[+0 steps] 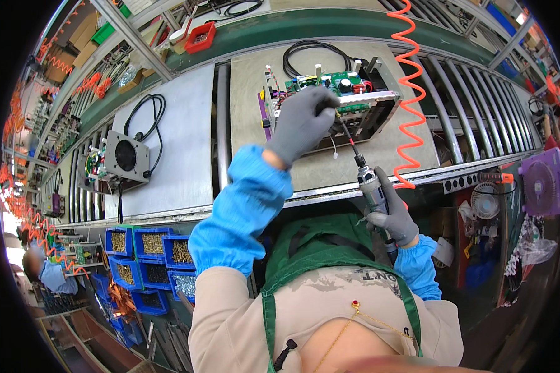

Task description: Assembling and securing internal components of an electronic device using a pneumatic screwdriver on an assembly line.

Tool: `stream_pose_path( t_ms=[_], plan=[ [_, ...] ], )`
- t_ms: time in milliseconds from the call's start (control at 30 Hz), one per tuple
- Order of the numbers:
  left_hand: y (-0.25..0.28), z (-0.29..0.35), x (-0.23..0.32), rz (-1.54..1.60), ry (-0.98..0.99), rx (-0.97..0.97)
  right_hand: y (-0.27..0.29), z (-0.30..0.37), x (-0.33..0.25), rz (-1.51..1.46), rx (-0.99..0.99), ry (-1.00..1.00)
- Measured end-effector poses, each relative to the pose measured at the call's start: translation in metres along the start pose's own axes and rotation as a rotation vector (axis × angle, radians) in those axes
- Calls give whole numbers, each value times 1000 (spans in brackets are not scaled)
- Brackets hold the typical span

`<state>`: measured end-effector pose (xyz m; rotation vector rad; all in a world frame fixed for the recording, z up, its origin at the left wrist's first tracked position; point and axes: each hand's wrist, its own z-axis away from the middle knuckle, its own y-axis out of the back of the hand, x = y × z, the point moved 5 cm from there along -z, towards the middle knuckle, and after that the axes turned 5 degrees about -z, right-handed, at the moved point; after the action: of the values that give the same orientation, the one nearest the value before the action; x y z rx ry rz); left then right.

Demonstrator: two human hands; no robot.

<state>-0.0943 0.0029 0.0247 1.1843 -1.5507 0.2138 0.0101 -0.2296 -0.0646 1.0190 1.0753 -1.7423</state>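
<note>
My gloved right hand (394,214) is wrapped round a power screwdriver (369,181). Its long bit (350,138) points up and left, the tip ending beside the fingers of my gloved left hand (303,123). Those fingers are curled together at the near side of an open metal-framed electronic unit (379,98), and whatever they pinch is hidden. Inside the unit a green circuit board (317,81) carries a round capacitor and coloured wires. A small white connector (335,155) dangles from the unit's near side. The unit rests on a flat work plate (392,158).
A coiled orange hose (410,81) hangs just right of the unit. On the left plate sits a second unit with a fan (126,155) and black cable. Blue bins (150,242) of screws stand below. Metal rollers (479,105) lie to the right. Another person (56,276) is far left.
</note>
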Motion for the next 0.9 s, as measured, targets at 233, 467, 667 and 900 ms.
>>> stream_pose_path(
  t_ms=[233, 467, 667, 900],
  plan=[
    [-17, -48, -30, -379, -163, -83, -7, 1, 4, -164, 5, -43],
    [-16, -49, -36, -347, -124, -199, -35, 18, -4, -664, -129, -89],
    [-17, -52, -40, -308, -93, -215, -54, 26, -38, -782, -74, -113],
    [-18, -53, -41, -308, -54, -223, -64, 27, -55, -372, 50, -124]
  ],
)
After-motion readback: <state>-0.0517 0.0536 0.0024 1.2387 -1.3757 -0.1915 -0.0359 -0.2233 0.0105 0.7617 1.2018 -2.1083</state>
